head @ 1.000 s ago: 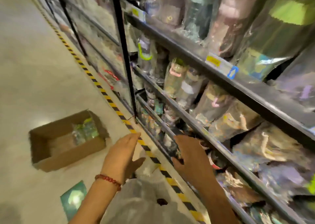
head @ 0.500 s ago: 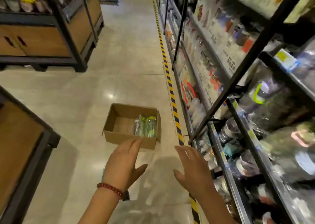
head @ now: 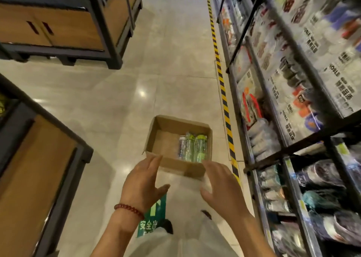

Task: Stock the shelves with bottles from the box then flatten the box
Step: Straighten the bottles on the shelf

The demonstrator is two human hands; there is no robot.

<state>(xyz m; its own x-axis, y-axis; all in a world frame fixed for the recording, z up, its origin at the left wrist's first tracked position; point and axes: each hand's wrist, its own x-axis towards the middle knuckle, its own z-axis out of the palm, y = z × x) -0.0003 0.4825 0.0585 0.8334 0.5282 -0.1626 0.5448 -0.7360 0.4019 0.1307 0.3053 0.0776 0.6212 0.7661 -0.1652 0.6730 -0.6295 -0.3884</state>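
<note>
An open cardboard box point(head: 166, 126) sits on the tiled floor in the aisle. Three wrapped bottles point(head: 192, 146) lie side by side against its right wall, two with green caps and one white. My left hand point(head: 143, 184), with a red bead bracelet on the wrist, hovers in front of the box's near wall with fingers spread. My right hand point(head: 221, 186) hovers beside it, also spread and holding nothing. Black metal shelves point(head: 304, 151) packed with wrapped bottles and boxed goods run along the right.
A yellow-and-black striped floor line point(head: 223, 94) runs along the foot of the shelves. Wooden display cabinets stand at the left point(head: 39, 168) and the upper left point(head: 64, 26). A green floor sign point(head: 154, 215) lies under my hands.
My view has swung from the shelves to the aisle floor. Both hands left the shelf and now reach out over the floor toward the box, which looks closer.
</note>
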